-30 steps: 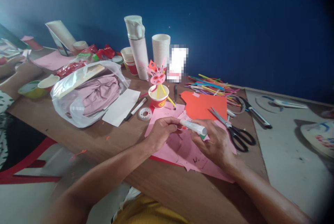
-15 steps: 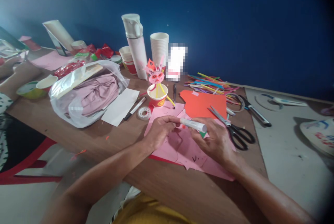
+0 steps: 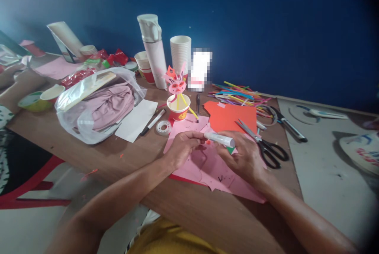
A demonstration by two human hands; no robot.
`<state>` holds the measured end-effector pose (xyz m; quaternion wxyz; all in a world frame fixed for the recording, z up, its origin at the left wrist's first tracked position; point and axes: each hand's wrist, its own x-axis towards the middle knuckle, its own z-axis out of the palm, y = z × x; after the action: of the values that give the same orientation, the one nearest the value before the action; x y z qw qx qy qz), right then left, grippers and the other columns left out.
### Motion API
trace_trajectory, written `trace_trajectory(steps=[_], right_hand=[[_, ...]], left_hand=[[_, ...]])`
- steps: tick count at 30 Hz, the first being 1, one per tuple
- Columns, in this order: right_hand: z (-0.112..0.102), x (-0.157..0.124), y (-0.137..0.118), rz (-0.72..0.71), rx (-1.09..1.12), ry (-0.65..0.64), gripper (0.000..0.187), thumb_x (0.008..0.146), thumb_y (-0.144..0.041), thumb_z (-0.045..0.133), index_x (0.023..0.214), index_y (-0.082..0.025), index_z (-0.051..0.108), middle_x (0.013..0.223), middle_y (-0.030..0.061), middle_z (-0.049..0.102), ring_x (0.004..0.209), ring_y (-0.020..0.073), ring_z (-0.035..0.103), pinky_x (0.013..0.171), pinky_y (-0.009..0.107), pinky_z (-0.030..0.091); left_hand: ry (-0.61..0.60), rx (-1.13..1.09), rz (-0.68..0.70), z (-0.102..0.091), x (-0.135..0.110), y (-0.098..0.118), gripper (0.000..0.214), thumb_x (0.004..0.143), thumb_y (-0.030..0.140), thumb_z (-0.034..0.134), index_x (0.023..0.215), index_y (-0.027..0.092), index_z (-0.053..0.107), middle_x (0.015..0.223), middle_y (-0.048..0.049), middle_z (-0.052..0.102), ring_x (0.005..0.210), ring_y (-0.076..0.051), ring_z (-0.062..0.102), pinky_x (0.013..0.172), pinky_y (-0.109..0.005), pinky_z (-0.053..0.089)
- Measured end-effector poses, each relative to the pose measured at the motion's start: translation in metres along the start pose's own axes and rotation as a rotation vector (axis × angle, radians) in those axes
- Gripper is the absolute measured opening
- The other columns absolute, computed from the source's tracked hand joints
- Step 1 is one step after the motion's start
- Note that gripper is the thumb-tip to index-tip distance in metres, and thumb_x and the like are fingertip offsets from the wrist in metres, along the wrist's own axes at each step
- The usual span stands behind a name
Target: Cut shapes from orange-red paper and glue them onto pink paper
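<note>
My right hand (image 3: 244,157) grips a white glue stick (image 3: 220,139) with a green end, lying sideways over pink paper (image 3: 207,167). My left hand (image 3: 182,147) pinches the stick's left tip with thumb and fingers. Both hands rest above the pink sheets on the wooden table (image 3: 124,163). Just behind them stands a red paper cup (image 3: 178,112) carrying a pink paper animal face (image 3: 177,85) on yellow straws. An orange paper cut-out (image 3: 229,115) and black-handled scissors (image 3: 265,143) lie to the right of the cup.
A plastic bag with pink cloth (image 3: 100,104), white paper (image 3: 137,120), a marker (image 3: 152,122) and a tape roll (image 3: 164,127) lie left. A white flask (image 3: 154,51), stacked cups (image 3: 180,55) and coloured straws (image 3: 239,94) stand behind. Another person's arm (image 3: 17,86) is far left.
The hands with the glue stick have stayed nearly in place; the view has shifted slightly, so everything sits a little higher in the frame.
</note>
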<state>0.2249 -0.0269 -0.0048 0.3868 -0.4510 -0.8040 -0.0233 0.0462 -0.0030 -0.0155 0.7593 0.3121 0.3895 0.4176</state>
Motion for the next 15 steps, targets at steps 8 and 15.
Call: trace_trajectory(steps=[8,15], right_hand=[[0.0036,-0.0040,0.0002,0.031,-0.004,-0.001,0.019,0.079,-0.023,0.054,0.097,-0.017,0.058,0.083,0.0076,0.069,0.071,0.0205,0.065,0.062,0.032,0.052],[0.0037,-0.0030,-0.0012,0.033,0.004,0.006,0.020,0.081,-0.026,0.053,0.097,-0.015,0.059,0.085,0.0094,0.070,0.073,0.0216,0.065,0.063,0.033,0.052]], left_hand=[[0.024,0.014,-0.014,0.0003,-0.0008,0.0025,0.014,0.062,0.009,0.063,0.076,0.010,0.067,0.067,-0.0046,0.064,0.063,-0.015,0.060,0.058,-0.027,0.049],[-0.042,0.037,-0.019,-0.0026,0.0026,-0.0039,0.017,0.062,0.008,0.062,0.078,0.009,0.067,0.069,-0.0052,0.063,0.064,-0.016,0.060,0.062,-0.032,0.051]])
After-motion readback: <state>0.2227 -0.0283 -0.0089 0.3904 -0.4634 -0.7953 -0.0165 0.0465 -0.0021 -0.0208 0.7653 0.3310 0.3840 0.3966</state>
